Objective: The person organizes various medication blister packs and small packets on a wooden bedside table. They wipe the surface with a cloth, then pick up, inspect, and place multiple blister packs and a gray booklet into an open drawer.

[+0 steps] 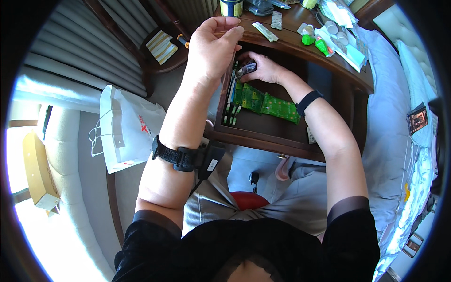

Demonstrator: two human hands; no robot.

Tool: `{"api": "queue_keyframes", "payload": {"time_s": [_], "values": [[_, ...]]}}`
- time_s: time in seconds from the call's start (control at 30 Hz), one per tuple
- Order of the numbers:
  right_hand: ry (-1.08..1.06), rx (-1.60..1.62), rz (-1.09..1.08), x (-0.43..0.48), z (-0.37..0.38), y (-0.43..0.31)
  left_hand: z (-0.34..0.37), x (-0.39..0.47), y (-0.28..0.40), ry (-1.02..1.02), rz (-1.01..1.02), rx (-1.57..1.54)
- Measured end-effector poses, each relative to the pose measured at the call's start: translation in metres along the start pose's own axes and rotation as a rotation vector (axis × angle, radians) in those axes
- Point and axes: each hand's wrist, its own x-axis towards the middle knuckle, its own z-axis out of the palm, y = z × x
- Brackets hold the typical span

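My right hand (260,68) reaches into the open wooden drawer (260,135) and grips a small dark, glossy item (247,69) near the drawer's left side; what it is I cannot tell. Just below that hand lie green plastic packets (281,107), with several small green-and-white sticks (232,114) in the left front corner. My left hand (216,47) is raised over the drawer's left wall, fingers curled and fingertips close together. Whether something thin is between them does not show. Slim packaged items stand along the left inner wall.
Above the drawer, the wooden tabletop (292,40) bears a tin (231,7), a blister pack (277,20), green-capped items and packets. A white paper bag (127,130) stands at left, near a round side table (167,65). A bed (384,141) borders the right side.
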Motion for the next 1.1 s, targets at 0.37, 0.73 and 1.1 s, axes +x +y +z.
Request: {"api": "queue_keyframes", "payload": {"time_s": [0.37, 0.73, 1.1], "values": [[-0.026, -0.128, -0.008, 0.002, -0.002, -0.015, 0.003, 0.002, -0.006, -0.013, 0.006, 0.031], [-0.046, -0.043, -0.060, 0.005, -0.006, -0.004, 0.004, 0.004, -0.008, -0.033, -0.009, 0.066], [-0.052, 0.396, 0.159, -0.049, -0.053, -0.009, -0.002, 0.004, -0.007, -0.025, -0.001, 0.065]]}}
